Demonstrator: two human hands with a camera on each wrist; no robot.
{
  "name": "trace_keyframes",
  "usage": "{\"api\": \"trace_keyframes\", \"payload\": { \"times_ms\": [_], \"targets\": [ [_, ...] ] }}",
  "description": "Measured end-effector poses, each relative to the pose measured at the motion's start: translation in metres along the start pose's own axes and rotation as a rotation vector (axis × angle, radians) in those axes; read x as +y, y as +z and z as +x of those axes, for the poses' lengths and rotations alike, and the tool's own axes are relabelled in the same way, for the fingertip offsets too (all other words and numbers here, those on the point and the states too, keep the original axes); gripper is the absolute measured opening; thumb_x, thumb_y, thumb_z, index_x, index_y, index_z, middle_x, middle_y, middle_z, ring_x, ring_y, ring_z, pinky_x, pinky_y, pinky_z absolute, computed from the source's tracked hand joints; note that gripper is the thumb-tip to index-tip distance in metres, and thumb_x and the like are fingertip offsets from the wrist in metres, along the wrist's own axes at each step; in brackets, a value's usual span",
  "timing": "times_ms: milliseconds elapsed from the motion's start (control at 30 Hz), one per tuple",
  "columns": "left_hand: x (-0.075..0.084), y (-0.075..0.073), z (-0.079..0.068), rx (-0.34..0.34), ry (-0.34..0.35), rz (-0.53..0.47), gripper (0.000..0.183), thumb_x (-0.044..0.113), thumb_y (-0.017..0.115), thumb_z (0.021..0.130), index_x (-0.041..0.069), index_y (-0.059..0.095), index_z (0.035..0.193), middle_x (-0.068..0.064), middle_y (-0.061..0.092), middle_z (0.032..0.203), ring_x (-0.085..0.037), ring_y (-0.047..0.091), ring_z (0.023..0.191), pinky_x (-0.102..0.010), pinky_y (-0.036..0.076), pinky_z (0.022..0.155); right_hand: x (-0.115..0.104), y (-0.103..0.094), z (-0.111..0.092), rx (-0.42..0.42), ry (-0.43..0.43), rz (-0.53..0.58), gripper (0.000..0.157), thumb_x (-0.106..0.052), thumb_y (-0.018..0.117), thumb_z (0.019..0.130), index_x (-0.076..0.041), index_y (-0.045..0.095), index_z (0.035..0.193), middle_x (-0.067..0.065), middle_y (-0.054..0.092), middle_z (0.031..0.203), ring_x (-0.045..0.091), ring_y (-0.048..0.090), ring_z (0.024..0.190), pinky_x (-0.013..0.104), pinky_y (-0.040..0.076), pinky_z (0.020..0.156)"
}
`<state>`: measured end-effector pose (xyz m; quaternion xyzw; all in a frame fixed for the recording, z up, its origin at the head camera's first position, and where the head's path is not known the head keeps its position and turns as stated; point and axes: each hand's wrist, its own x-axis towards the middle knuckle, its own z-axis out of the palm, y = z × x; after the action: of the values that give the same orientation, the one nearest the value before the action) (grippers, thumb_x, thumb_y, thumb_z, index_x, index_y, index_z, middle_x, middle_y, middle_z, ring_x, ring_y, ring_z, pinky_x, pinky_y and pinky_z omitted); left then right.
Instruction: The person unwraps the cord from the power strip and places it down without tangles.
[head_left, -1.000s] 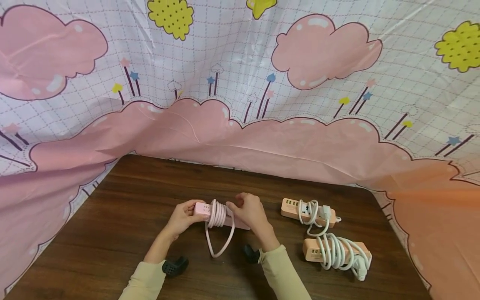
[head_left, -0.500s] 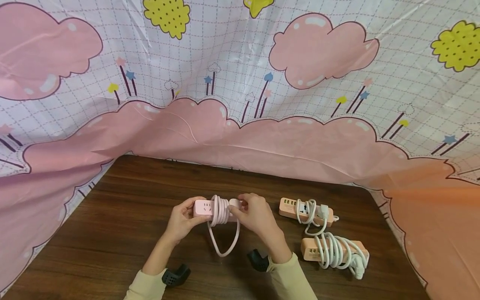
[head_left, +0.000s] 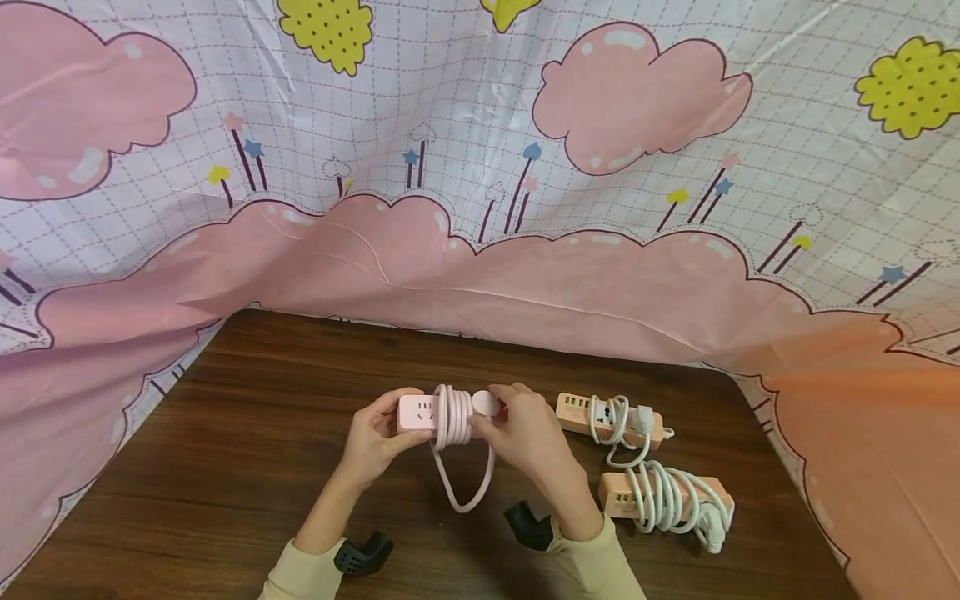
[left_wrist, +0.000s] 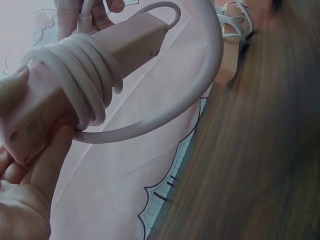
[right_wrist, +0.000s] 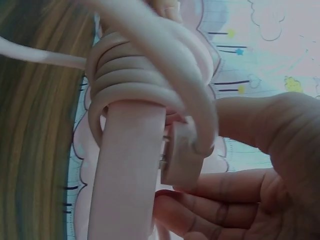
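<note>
My left hand (head_left: 372, 433) grips the left end of a pink power strip (head_left: 408, 414), thumb in front and fingers behind. The strip is held above the table, its socket face towards me. Its pink cord (head_left: 453, 417) is wound in several turns round the middle, with one loose loop hanging below. My right hand (head_left: 532, 429) pinches the round plug (head_left: 486, 403) at the strip's right end. In the right wrist view, metal prongs show in a narrow gap between the plug (right_wrist: 182, 157) and the strip (right_wrist: 127, 170). How deep the prongs sit is hidden.
Two orange power strips with white cords wound round them lie at the right: a farther one (head_left: 573, 414) and a nearer one (head_left: 617, 492). The dark wooden table (head_left: 247, 467) ends at a patterned pink and white curtain (head_left: 480, 283) behind and at both sides.
The pink strip has turned so its socket face shows more, and has shifted slightly right. My right hand has brought the round plug into view against the strip's right end.
</note>
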<state>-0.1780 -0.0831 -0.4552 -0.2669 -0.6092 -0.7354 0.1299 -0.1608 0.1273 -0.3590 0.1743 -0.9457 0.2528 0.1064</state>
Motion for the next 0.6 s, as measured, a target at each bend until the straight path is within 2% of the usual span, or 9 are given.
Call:
{"api": "trace_keyframes", "payload": {
  "times_ms": [333,600],
  "targets": [
    [0.004,0.004,0.001,-0.024,0.042,-0.060,0.048,-0.017,0.071,0.070,-0.021,0.048,0.112,0.004,0.065,0.106,-0.009,0.059,0.091,-0.021,0.052,0.072,-0.005,-0.012,-0.001,-0.037,-0.024,0.080,0.048,-0.011,0.077,0.076,0.010,0.060,0.115,0.013,0.060,0.087,0.014,0.056,0.068,0.021,0.047,0.057],
    [0.007,0.007,0.003,-0.051,0.106,-0.083,0.047,-0.018,0.070,0.070,-0.022,0.048,0.112,0.000,0.064,0.107,-0.011,0.060,0.091,-0.022,0.052,0.072,-0.005,-0.013,-0.001,-0.036,0.025,0.117,0.040,-0.005,0.076,0.072,0.006,0.064,0.108,0.015,0.061,0.093,0.018,0.055,0.072,0.025,0.048,0.060]
  ]
}}
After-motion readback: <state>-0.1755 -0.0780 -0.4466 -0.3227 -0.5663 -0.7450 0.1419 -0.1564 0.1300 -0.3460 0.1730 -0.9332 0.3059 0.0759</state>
